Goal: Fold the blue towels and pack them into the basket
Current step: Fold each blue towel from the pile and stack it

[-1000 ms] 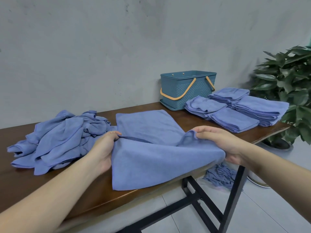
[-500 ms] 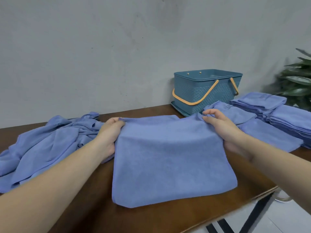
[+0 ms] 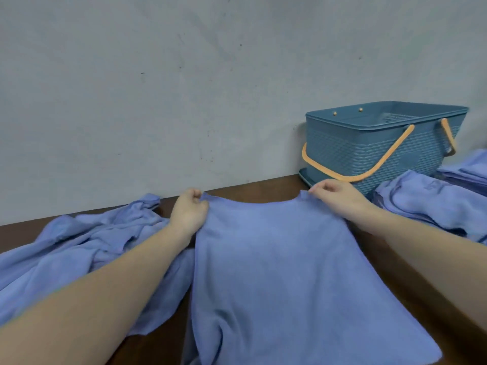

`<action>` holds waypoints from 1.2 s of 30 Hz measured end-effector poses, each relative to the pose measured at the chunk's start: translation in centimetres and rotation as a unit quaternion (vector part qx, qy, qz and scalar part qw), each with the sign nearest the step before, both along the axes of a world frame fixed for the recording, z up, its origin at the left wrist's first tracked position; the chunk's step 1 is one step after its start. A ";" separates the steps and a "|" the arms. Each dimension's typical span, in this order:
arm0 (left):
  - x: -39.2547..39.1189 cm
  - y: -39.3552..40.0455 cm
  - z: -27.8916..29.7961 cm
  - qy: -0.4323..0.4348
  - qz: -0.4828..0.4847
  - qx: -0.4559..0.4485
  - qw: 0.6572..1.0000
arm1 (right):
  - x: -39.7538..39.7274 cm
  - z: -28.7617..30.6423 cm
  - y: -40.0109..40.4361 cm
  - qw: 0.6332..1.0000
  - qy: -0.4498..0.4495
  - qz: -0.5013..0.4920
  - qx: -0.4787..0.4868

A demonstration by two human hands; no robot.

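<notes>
Both hands have carried the folded edge of the blue towel farther across the bench than half a second ago, so the cloth now lies spread flat with its far corners close to the wall. The left hand pinches the far left corner between thumb and curled fingers; the right hand pinches the far right corner the same way, and the edge between them sags slightly toward the person. The towel covers the middle of the dark wooden bench, its near edge running out toward the bottom of the view. To its left, touching it, lies a rumpled heap of unfolded blue towels. At the right rear, against the wall, stands the teal basket with orange handles, just behind the right hand. Beside the basket, folded towels sit in stacks at the right edge of the bench, partly cut off by the frame.
</notes>
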State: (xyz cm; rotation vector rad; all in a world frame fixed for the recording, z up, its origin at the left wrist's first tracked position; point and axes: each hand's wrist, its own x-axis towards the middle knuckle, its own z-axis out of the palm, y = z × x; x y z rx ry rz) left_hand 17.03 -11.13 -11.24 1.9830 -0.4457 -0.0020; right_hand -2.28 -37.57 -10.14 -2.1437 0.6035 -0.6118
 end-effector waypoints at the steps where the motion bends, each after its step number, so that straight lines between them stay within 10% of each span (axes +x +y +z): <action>1: 0.2 0.0 -0.5 -0.021 0.001 0.033 0.999 | 0.1 -0.8 -0.2 0.999 0.023 0.008 -0.021; 8: -0.1 0.4 -1.7 -0.103 -0.017 0.112 0.988 | -0.1 -2.7 0.4 0.977 0.101 -0.003 -0.186; 30: 0.6 0.3 -2.5 -0.120 0.034 0.049 0.991 | 1.8 -3.6 -2.2 0.990 -0.078 -0.045 -0.112; 36: 1.0 0.2 -2.6 -0.093 0.061 0.062 0.992 | 2.4 -3.5 -2.2 0.987 0.000 -0.057 -0.151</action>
